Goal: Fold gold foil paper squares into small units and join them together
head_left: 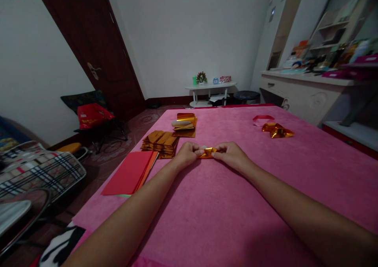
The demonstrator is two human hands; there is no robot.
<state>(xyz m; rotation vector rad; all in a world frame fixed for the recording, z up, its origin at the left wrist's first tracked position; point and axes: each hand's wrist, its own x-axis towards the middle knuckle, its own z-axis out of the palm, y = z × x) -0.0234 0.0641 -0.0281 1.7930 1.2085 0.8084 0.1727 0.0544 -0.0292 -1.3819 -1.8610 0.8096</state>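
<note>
Between my two hands, low over the pink cloth (212,204), is a small folded piece of shiny gold foil paper (208,152). My left hand (189,153) pinches its left end. At the right end my right hand (232,154) grips it between thumb and fingers. Just left of my left hand stands a stack of folded gold paper (162,144). Behind it lies another pile of gold foil sheets (186,127), with a pale oval thing (180,123) on top. Nearer to me on the left is a pile of red and orange paper (130,173).
Toward the back right of the cloth lie a folded gold foil piece (277,130) and a red band (263,119). Past the far edge stand a low white table (191,88) and a dark stool (247,95). A chair with a red bag (93,115) is at left.
</note>
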